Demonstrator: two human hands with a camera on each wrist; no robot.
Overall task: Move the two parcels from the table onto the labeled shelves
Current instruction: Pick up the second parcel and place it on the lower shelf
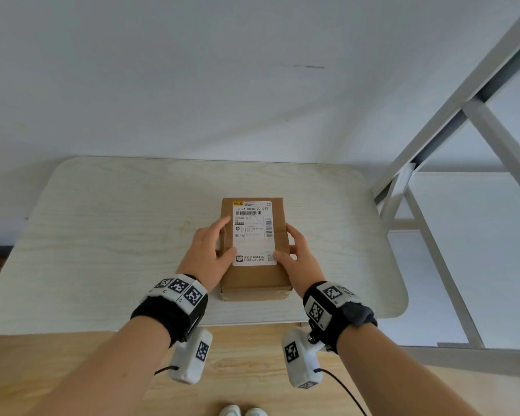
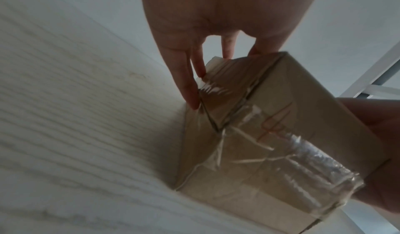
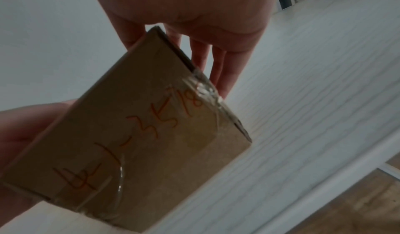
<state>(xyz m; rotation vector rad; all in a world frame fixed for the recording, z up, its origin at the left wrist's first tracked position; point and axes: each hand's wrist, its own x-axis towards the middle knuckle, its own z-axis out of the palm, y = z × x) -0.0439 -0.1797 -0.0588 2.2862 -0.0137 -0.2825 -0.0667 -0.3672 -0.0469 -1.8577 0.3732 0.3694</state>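
One brown cardboard parcel (image 1: 254, 277) with a white shipping label (image 1: 252, 235) lies lengthwise in the middle of the pale table (image 1: 117, 235). My left hand (image 1: 206, 253) grips its left side, thumb on the label and fingers (image 2: 186, 76) running down the taped side. On the opposite side my right hand (image 1: 297, 256) grips it the same way, fingers (image 3: 220, 69) along the right face. Red handwriting marks the near end of the parcel (image 3: 140, 143). The parcel (image 2: 259, 143) seems to rest on the tabletop. No second parcel is in view.
A white metal shelf frame (image 1: 451, 139) stands to the right of the table, its slanted struts close to the table's right corner. A plain wall runs behind the table. Wooden floor (image 1: 252, 355) and my shoes (image 1: 242, 411) are below the near edge.
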